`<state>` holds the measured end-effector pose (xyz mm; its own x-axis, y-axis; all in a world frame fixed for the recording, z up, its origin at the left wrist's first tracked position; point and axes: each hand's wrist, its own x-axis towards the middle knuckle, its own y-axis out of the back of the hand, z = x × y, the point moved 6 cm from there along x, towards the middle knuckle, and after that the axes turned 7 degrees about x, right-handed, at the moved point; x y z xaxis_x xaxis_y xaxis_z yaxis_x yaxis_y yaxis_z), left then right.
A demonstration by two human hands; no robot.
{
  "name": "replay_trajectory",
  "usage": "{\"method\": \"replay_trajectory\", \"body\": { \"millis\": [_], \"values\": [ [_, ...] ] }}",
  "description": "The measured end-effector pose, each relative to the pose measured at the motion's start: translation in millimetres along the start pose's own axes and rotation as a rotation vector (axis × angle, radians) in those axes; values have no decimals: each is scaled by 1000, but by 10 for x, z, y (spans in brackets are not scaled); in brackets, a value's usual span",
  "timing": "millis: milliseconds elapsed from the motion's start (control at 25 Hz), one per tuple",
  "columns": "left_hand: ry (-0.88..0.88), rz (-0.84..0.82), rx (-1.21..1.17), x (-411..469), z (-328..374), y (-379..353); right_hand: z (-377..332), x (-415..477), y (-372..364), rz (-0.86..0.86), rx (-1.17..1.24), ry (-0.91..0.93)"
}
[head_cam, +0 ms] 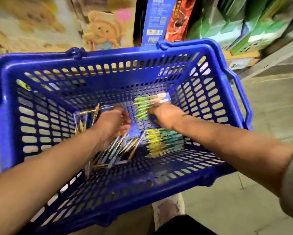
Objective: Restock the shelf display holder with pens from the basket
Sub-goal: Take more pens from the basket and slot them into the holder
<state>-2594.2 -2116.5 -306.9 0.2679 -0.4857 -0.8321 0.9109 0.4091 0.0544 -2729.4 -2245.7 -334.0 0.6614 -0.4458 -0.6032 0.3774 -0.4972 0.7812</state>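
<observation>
A blue plastic basket (108,55) fills the view, and both my arms reach down into it. On its floor lie a row of green pens (141,108), a row of yellow and teal pens (164,143), a loose heap of blue and yellow pens (118,152) and a clear pack of pens (83,119). My right hand (166,115) has its fingers curled onto the right end of the green pens. My left hand (114,123) hovers over the loose heap with fingers curled; blur hides whether it holds anything. No display holder can be made out.
Shelves stand behind the basket: a blue box (156,19) and a red box (179,17) upright, green boxes (240,26) to the right, cartoon-printed goods (103,29) to the left. Grey floor (269,106) lies to the right. My leg shows below the basket.
</observation>
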Motion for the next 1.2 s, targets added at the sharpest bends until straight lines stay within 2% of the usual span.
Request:
{"method": "replay_trajectory", "body": {
  "millis": [200, 320, 400, 480, 640, 760, 800, 920, 1000, 1120, 1200],
  "values": [
    [44, 7, 37, -55, -106, -71, -84, 77, -60, -5, -164, -46],
    [59, 13, 17, -1, -124, -122, -171, 148, -32, -23, -308, 19],
    [35, 17, 7, 40, -138, -159, -188, 174, 52, -6, -303, 49],
    [-24, 22, 12, 95, -138, -199, -191, 185, 180, 36, -125, 54],
    [-96, -30, -161, 163, -108, -289, -390, 118, 273, 51, 538, 78],
    [-148, 79, -128, 240, -146, -174, -320, 103, 212, -25, 813, 71],
    [-153, 124, -128, 268, -174, -111, -202, 136, 194, -13, 765, 37],
    [-110, 180, -137, 343, -254, 5, -14, 244, 128, 0, 106, 25],
    [-59, 156, -124, 382, -278, -16, -118, 271, 43, 0, -199, 86],
    [-29, 118, -146, 364, -260, -88, -217, 302, 31, 9, -306, 105],
    [-25, 83, -219, 339, -250, -125, -210, 322, 125, 62, -182, 77]
  ]
}}
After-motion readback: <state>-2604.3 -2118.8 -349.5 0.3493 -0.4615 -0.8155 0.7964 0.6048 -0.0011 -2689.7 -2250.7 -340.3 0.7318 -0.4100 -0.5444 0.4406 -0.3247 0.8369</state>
